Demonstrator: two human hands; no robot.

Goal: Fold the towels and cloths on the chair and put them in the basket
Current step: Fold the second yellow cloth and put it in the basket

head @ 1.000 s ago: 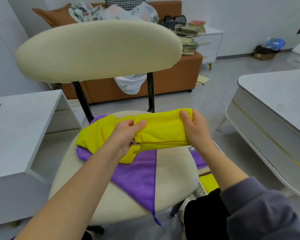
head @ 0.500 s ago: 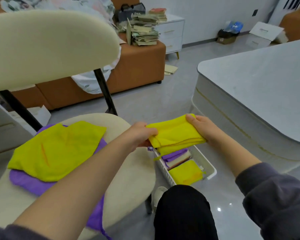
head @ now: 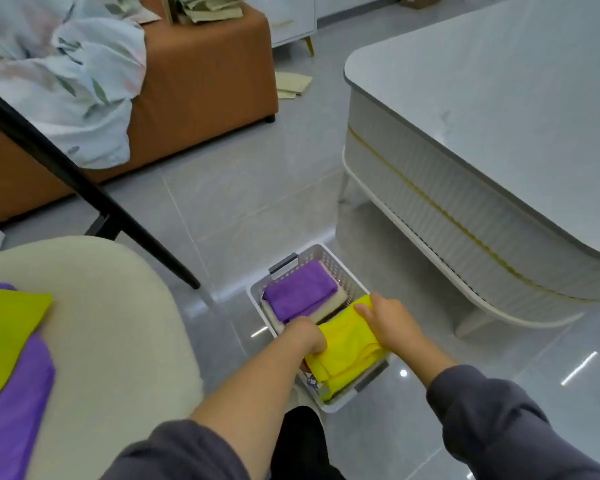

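Two hands hold one folded yellow cloth (head: 352, 351) inside the near half of the basket (head: 313, 257). The left hand (head: 307, 336) grasps the cloth's left end, its fingers (head: 318, 345) curled over the edge. The right hand (head: 390, 323) grasps the right end, thumb on top. Its other fingers are hidden beneath the cloth.

The yellow cloth is a soft, matte fabric folded into a thick oblong. Several layered edges show at the near end, which reaches the basket rim.

The basket is white rectangular plastic with perforated walls and a grey handle (head: 284, 264) at each short end. It stands on the glossy grey tiled floor (head: 243, 188), just beside the chair. The far half holds a folded purple cloth (head: 300, 292) stacked on a folded cream cloth (head: 331, 305).

The chair seat (head: 118, 323) is rounded, padded and cream-coloured, with a black strut (head: 84, 183) rising behind it. An unfolded yellow cloth (head: 4, 336) lies on an unfolded purple cloth (head: 14, 410) at the left side of the seat.

An orange sofa (head: 205, 64) stands behind, draped with a floral sheet (head: 66, 64). A low table (head: 499, 116) with a pale stone-patterned top and ribbed sides stands to the right.
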